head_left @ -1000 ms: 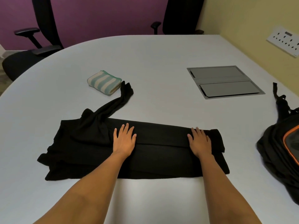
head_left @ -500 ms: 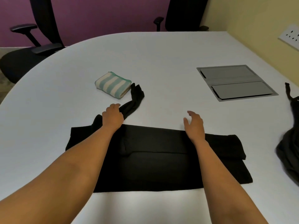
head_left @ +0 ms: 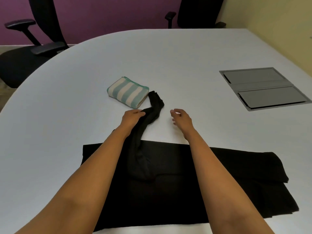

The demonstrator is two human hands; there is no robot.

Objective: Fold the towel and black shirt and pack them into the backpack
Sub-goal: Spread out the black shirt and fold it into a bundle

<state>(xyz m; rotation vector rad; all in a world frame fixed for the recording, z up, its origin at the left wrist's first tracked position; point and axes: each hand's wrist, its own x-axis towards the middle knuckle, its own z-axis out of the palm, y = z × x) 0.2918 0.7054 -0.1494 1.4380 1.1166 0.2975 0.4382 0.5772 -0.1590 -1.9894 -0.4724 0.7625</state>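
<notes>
The black shirt (head_left: 168,186) lies partly folded into a long band on the near part of the white table (head_left: 168,56). One sleeve runs away from it towards the far side. My left hand (head_left: 132,116) grips that sleeve near its far end. My right hand (head_left: 181,118) hovers just right of the sleeve, fingers loosely curled, holding nothing. The folded towel (head_left: 127,92), striped teal and cream, sits beyond the sleeve's tip and nearly touches it. The backpack is out of view.
A grey cable hatch (head_left: 263,87) is set flush in the table at the right. Two black office chairs, one (head_left: 32,48) at the far left and one (head_left: 197,12) at the back, stand behind the table. A yellow wall runs along the right.
Both hands left the folded shirt body and moved forward to the sleeve. My left hand took hold of the sleeve. The view shifted left, dropping the backpack out of frame.
</notes>
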